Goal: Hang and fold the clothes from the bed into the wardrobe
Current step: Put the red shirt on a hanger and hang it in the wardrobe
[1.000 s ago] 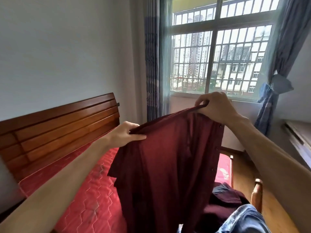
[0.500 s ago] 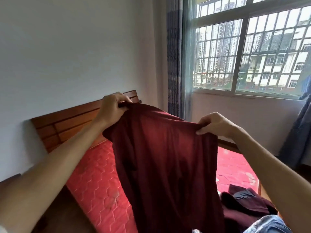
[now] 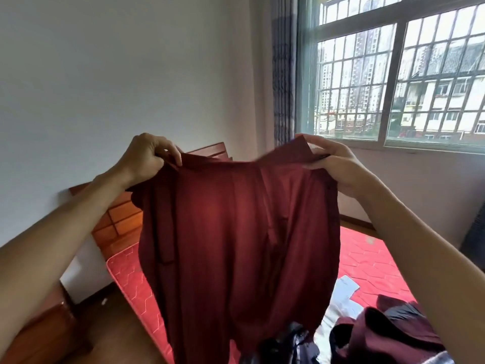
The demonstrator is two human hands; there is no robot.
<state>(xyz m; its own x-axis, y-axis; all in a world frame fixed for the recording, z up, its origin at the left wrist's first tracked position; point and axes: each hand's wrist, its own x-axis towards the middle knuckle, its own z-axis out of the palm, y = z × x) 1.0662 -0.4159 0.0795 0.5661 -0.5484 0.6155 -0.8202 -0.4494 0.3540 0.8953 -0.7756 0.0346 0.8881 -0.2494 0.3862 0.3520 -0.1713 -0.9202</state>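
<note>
Maroon garment (image 3: 236,245) hangs in front of you, held up by its top edge above the bed (image 3: 126,279). Its lower part drops out of sight at the bottom of the view. Your left hand (image 3: 147,158) grips one end of that edge with the fingers curled over the cloth. Your right hand (image 3: 330,164) pinches the other end, thumb below and fingers on top.

The edge sags a little between them and window light glows through the middle. Judge the cloth thin, light and very limp: it will hold no shape you do not give it, and it will likely slide away if you loosen either grip. A vertical seam or placket runs down right of centre, and what looks like a sleeve hangs along the left side. I cannot tell what sort of garment it is.

For hanging, take it at the two ends of the top edge, about where you hold it now. For folding, first lay it flat on the red mattress toward the headboard (image 3: 118,224).

No wardrobe or hanger shows, so I cannot say what is inside. The bed holds the rest. At its near right corner lies a heap of dark clothes (image 3: 380,334), maroon and blackish pieces tangled together. A pale blue piece (image 3: 343,287) lies flat just beyond it.
</note>
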